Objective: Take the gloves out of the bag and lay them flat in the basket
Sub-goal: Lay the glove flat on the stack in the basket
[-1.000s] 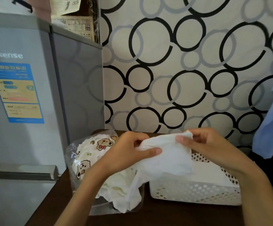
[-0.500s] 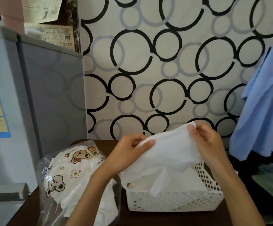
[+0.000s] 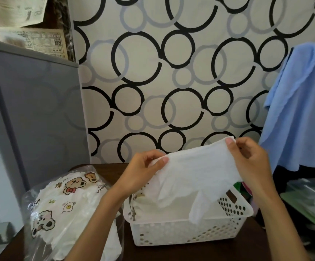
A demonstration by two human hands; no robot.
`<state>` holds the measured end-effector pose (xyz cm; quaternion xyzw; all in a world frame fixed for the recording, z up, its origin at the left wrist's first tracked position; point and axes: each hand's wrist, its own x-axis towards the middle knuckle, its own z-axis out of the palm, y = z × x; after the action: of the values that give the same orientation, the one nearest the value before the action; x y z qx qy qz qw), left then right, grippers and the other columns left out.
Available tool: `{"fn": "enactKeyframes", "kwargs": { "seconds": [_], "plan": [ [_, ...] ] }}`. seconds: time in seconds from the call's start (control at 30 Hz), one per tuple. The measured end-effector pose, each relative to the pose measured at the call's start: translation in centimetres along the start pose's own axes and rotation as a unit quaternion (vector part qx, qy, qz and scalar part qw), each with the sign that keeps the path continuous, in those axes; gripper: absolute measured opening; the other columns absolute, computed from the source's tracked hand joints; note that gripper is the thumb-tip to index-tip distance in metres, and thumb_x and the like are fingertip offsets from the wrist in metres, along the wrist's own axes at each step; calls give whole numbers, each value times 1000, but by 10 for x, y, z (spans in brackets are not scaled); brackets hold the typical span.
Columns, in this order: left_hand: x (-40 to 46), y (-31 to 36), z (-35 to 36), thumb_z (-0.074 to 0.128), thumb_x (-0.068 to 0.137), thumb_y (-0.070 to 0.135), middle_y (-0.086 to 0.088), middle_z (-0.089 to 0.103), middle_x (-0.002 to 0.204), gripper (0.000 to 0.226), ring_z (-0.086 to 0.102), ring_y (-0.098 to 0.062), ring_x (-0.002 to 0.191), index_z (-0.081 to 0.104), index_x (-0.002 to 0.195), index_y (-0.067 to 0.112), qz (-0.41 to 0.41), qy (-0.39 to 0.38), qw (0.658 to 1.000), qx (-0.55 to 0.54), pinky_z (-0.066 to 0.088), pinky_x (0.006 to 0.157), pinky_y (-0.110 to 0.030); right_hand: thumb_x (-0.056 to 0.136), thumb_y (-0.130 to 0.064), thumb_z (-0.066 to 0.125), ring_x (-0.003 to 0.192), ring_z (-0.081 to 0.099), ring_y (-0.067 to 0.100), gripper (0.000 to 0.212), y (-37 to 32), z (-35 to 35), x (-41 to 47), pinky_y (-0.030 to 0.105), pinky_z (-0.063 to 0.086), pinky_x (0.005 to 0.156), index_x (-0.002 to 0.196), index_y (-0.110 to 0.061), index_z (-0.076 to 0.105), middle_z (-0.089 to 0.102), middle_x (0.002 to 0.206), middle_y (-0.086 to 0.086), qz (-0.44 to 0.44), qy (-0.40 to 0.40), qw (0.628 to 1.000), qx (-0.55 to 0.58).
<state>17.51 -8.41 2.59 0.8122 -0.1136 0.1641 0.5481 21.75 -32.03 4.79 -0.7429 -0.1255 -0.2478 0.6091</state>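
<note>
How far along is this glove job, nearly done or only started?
Partway, it seems. White material already lies in the basket, probably gloves laid earlier. In hand: the left hand and right hand pinch a white glove by its cuff above the basket, fingers dangling in. Left: the bag looks well filled.

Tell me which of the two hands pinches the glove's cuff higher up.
The right hand: it pinches the glove by its upper corner, above the left hand.
</note>
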Motion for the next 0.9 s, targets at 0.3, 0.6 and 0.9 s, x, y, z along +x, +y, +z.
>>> {"fn": "enactKeyframes", "kwargs": {
  "seconds": [0.3,0.6,0.9],
  "plan": [
    [-13,7,0,43,100,28,3,63,92,15,62,-15,87,57,98,23,-11,235,972,1,48,66,-13,96,-36,46,45,48,1,19,-16,42,-19,11,32,40,90,-18,47,56,60,-9,-96,16,993,-63],
    [-9,32,-42,54,95,32,6,66,81,13,63,-12,68,63,86,29,-126,78,952,268,52,70,-31,96,-37,47,69,51,9,24,16,48,-11,25,48,60,98,-15,53,59,91,5,92,-117,985,-86],
    [40,-48,7,62,89,30,5,70,104,18,63,-15,90,72,101,23,-144,-109,849,497,49,76,-30,95,-42,50,105,57,24,32,65,43,-10,29,40,77,113,-15,52,61,117,7,145,-168,907,-357]
  ]
}}
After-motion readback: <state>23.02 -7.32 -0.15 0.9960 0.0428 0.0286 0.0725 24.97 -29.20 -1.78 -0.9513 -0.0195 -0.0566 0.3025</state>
